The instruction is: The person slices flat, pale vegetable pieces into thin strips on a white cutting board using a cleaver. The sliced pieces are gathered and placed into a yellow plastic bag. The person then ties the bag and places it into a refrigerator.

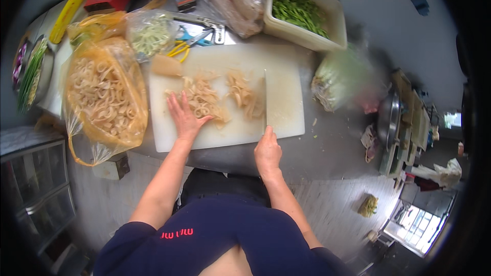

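My right hand (268,153) grips the handle of a kitchen knife (265,97). Its blade is seen nearly edge-on, pointing away from me over a white cutting board (285,107). Along the blade's left side lies a small heap of pale tan, rubbery-looking strips (239,88). My left hand (187,119) is spread, palm down, at the left edge of a larger heap of such strips (203,97), fingers apart. A flat uncut tan piece (167,65) rests at the board's upper left corner.
An orange plastic bag (140,122) full of strips stands left of the board. Behind it are a bag of pale green vegetables (149,34), yellow-handled scissors (178,50) and a bin (303,40) of cut greens. Leafy cabbage (337,76) lies right. Drawers (42,176) stand lower left.
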{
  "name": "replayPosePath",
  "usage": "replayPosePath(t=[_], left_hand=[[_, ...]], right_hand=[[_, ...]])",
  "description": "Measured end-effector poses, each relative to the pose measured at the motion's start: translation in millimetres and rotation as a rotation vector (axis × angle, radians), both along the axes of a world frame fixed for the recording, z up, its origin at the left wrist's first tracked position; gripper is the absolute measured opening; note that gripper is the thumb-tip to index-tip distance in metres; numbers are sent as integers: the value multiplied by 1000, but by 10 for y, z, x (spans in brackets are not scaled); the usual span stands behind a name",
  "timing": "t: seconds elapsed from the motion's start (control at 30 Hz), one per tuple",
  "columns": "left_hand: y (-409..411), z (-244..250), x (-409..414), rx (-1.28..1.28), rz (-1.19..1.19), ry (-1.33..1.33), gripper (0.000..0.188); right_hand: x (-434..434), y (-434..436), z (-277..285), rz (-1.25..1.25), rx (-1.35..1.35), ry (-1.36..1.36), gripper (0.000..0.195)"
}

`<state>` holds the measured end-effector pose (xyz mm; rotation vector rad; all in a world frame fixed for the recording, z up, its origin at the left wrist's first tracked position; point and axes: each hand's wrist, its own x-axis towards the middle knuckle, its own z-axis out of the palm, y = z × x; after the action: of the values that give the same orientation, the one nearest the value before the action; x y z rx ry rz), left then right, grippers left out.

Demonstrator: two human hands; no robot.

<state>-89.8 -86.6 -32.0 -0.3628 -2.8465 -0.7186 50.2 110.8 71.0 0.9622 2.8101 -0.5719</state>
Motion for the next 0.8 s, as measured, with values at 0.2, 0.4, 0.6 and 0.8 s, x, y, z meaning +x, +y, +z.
replayPosePath(t=[0.2,0.4,0.6,0.8], left_hand=[[92,-144,-261,228,20,71,89],[418,3,-478,570,-184,-92,76],[783,71,-603,300,-431,-25,75],[959,199,-439,311,-353,-18,73]], right_hand=[[-193,92,-45,176,-244,281,29],[267,889,-378,-405,-1022,462,20],[-2,918,-654,-422,-1124,344,36],[-337,213,-778,-160,-1109,265,32]])
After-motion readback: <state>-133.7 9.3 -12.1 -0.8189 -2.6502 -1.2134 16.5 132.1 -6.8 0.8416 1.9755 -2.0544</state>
